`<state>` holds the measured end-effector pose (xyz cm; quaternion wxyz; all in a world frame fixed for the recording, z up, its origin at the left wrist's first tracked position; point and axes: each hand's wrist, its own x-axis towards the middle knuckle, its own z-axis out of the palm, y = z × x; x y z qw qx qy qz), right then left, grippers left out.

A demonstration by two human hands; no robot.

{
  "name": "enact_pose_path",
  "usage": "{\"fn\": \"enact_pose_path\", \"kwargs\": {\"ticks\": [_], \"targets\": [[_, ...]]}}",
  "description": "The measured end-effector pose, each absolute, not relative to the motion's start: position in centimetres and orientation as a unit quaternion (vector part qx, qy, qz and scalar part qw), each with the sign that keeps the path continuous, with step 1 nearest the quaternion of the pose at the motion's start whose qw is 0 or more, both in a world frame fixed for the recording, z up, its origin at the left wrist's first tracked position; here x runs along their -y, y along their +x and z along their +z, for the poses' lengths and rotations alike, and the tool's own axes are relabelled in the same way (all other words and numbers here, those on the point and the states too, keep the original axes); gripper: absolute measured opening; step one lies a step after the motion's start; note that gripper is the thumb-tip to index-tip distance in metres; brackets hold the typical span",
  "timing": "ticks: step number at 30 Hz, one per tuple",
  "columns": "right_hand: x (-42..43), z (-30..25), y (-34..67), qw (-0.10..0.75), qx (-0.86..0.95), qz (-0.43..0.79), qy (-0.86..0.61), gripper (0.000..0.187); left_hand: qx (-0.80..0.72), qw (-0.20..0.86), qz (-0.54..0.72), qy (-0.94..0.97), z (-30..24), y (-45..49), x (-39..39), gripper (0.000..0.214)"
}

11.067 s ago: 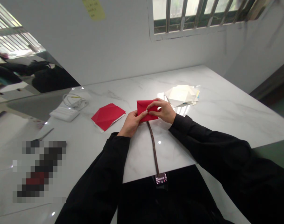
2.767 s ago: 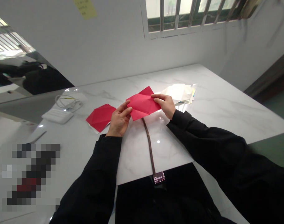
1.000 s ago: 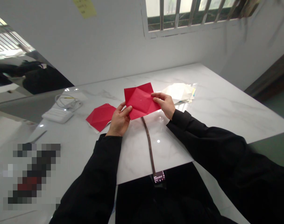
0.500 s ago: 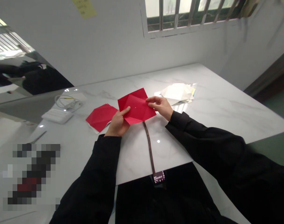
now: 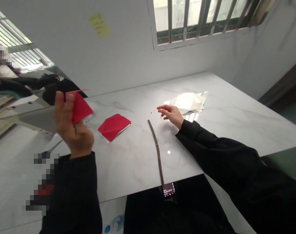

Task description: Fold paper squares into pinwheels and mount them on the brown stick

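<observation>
Raised at the left, my left hand (image 5: 75,130) is closed on a sheet of red paper (image 5: 81,109), which shows creases and is seen partly edge-on. My right hand (image 5: 172,114) hovers low over the table, fingers loosely bent and apart, with nothing visible in them. Just beyond it lies a pile of cream folded papers (image 5: 187,102). On the table between my hands rests a stack of red folded paper (image 5: 114,126) with white edges underneath. A thin brown stick (image 5: 158,151) runs toward the table's front edge.
A phone with a lit screen (image 5: 169,190) sits at the front edge by my lap. Beyond the marbled table (image 5: 133,169) stands a wall with a yellow note (image 5: 98,24) and a barred window (image 5: 187,21). Another person (image 5: 6,71) appears at the far left.
My left hand has carried the red paper up and to the left, away from the table's middle. My right hand has let go of it and stays near the same spot.
</observation>
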<state>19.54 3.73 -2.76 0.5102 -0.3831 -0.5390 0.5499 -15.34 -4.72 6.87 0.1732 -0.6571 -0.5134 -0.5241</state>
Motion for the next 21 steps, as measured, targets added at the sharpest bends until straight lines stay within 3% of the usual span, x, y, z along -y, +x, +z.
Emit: {"fn": "enact_pose_path", "kwargs": {"ticks": [2,5,8,17,21], "targets": [[-3.9,-2.9,19.5,0.513,0.545,0.540,-0.385,0.029,0.539,0.161,-0.430,-0.706,4.9,-15.7,4.7,0.063],[-4.3,-3.1,19.6,0.516,0.555,0.525,-0.387,0.031,0.639,0.034,-0.226,-0.735,0.4,-15.6,4.0,0.059],[-4.7,-3.2,20.1,0.521,0.580,0.489,-0.391,0.037,0.688,-0.032,-0.045,-0.723,-2.9,-15.5,3.6,0.072],[-7.9,-3.3,25.9,0.474,0.712,0.109,-0.507,0.029,0.697,-0.021,-0.047,-0.715,-3.1,-16.3,3.0,0.077],[-9.4,-4.1,29.2,0.387,0.730,0.049,-0.562,0.039,0.696,-0.017,-0.086,-0.712,-2.7,-17.4,1.5,0.075]]}}
